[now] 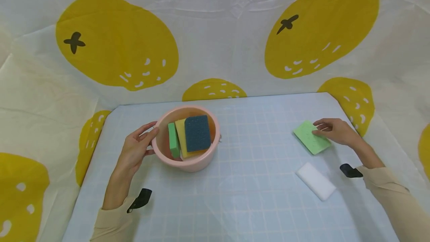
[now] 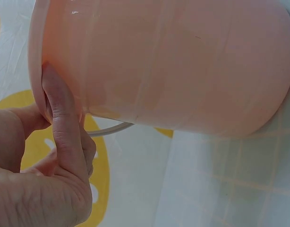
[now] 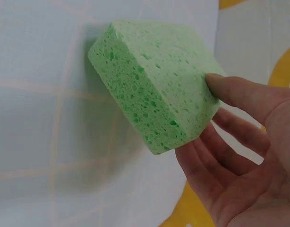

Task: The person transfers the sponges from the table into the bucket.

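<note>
head view: left hand (image 1: 136, 152) curled round the near rim of the pink bucket (image 1: 198, 161), grip clamped on its wall, thumb at the lip. inside the bucket, upright and leaning together: a thin green sponge (image 1: 173, 140), a yellow sponge (image 1: 181, 137) and a dark blue scouring pad (image 1: 197, 133). well apart on the right side of the desk (image 1: 255, 197), right hand (image 1: 336, 130) resting on the far edge of a light green sponge (image 1: 310, 137) lying flat, fingertips on top. just nearer, a white sponge (image 1: 315, 180), untouched. lemon-print cloth (image 1: 215, 29) hung behind.

left wrist view: thumb (image 2: 60, 113) pressed flat against the bucket wall (image 2: 183, 61) right under the rim; wire handle (image 2: 109, 130) hanging loose below. other fingers hidden, likely inside the rim.

right wrist view: light green sponge (image 3: 154, 80) pinched at one corner only, thumb (image 3: 244, 94) on its top face, other fingers (image 3: 216, 165) spread beneath, not yet closed tight.

risks, judged from this: corner pinch on soft foam likely to bend or slip on lifting; bucket held at one side only, prone to tipping and spilling its leaning sponges if pulled.
</note>
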Available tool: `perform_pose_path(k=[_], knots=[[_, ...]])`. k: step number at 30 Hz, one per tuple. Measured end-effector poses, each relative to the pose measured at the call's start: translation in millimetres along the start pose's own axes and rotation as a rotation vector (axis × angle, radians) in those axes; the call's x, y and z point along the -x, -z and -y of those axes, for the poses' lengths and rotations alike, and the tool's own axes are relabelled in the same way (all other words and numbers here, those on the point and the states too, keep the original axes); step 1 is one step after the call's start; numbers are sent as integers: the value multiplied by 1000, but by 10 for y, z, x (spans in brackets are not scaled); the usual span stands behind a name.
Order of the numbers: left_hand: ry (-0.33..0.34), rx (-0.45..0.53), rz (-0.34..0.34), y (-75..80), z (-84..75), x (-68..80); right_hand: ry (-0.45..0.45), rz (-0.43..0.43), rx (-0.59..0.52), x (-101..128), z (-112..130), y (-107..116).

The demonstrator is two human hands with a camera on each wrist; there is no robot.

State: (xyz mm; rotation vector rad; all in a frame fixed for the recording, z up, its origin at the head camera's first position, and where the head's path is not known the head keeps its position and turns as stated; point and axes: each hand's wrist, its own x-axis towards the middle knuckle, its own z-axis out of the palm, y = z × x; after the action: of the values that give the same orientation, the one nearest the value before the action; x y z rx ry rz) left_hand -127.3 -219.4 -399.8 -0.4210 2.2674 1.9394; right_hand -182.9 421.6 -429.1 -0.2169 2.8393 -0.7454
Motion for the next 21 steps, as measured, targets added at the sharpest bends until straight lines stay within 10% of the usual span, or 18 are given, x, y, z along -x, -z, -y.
perform_pose_path(k=[21], knots=[[-9,17,17,9,-3,11,-55,-50,-219,-77,467,258]])
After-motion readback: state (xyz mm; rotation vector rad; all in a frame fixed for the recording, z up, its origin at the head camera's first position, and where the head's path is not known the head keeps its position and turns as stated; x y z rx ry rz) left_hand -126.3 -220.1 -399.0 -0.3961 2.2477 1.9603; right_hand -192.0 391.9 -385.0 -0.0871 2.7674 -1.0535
